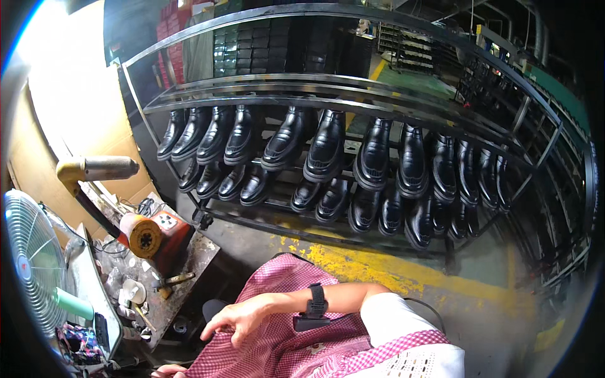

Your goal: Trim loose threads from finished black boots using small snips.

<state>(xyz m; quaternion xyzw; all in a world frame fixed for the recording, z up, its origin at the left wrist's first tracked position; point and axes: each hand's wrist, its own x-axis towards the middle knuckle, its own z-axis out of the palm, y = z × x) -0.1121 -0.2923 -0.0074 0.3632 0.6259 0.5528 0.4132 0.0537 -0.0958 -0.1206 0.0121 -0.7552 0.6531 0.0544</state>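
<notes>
Resting across the lap, the right hand (236,320) lay loosely open, fingers curled downward, touching a pink checked apron (283,343) and gripping nothing. A black wrist strap (316,301) circled that forearm. Only the fingertips of the left hand (165,372) showed at the lower edge, so whether it was open or closed could not be told. To the left stood a cluttered counter (189,261) carrying an orange-and-red machine (154,234) and a hammer (173,281), with a pale green fan (31,261) beside it. Ahead, well apart from the hands, a metal rack (353,88) held two rows of glossy black shoes (328,148) above a yellow floor line (378,268).
</notes>
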